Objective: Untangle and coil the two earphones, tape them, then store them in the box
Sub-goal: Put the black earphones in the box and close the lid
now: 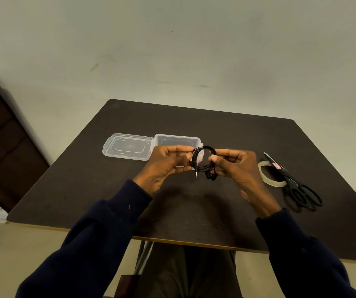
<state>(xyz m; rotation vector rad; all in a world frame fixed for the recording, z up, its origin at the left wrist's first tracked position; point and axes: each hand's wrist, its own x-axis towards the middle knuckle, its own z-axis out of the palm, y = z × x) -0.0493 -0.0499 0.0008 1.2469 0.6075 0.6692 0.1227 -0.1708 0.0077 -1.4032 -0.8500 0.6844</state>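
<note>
sleeves (99, 244): dark navy, closest thing to the lens, coming in from the bottom on both sides
left hand (164, 166): we've got thumb and fingers pinching the left side of the black earphone coil (204, 158)
right hand (237, 168): same deal, pinching the coil's right side
coil: held up over the dark table (194, 211), just in front of the box, jack plug (196, 174) and earbuds (211, 176) dangling off the bottom
box (177, 140): clear plastic, open, on the table behind our hands
lid (127, 146): flipped out flat to the box's left
tape roll (271, 175): clear, lying flat, right of our right hand
scissors (297, 186): black, right up against the roll, blades pointing away from us
</note>
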